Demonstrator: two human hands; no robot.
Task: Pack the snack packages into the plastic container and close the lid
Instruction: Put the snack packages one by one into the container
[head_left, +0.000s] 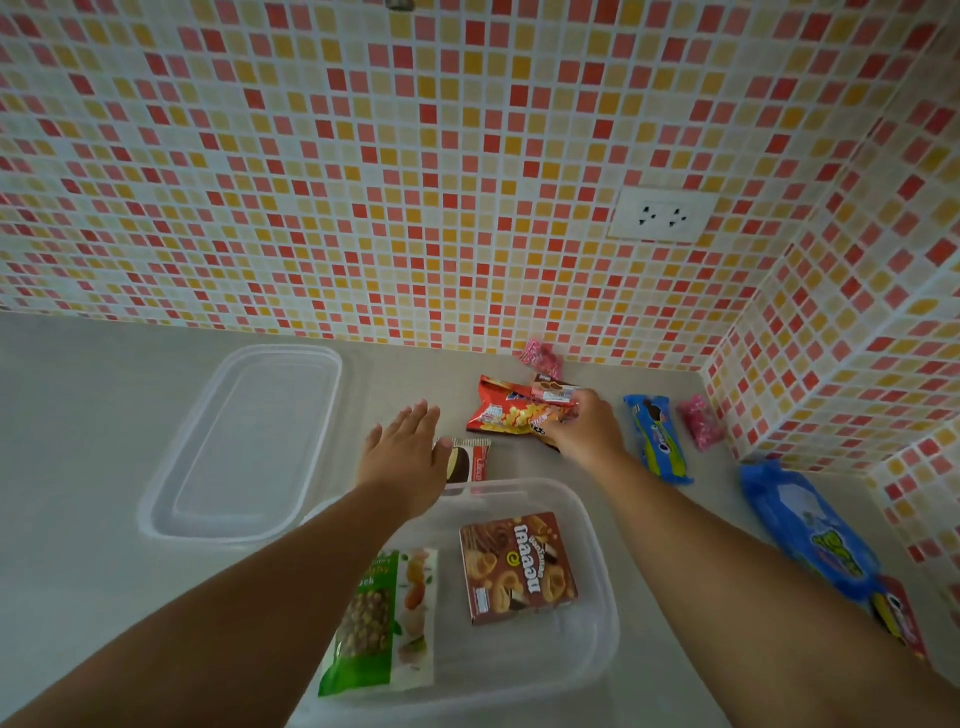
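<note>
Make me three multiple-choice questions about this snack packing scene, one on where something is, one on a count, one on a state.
1. Where does the lid lie?
A. On the counter, left of the container
B. On the container
C. Against the wall socket

2. How many packages are in the container?
A. None
B. Two
C. Five

3. What is the right hand doing?
A. Resting flat in the container
B. Pressing down the lid
C. Closing on packets on the counter

Answers: 1 A, the lid sits apart on the counter. 2 B, only the green bag and the brown box are inside. 3 C, its fingers curl around the red chip bag and small packets.
</note>
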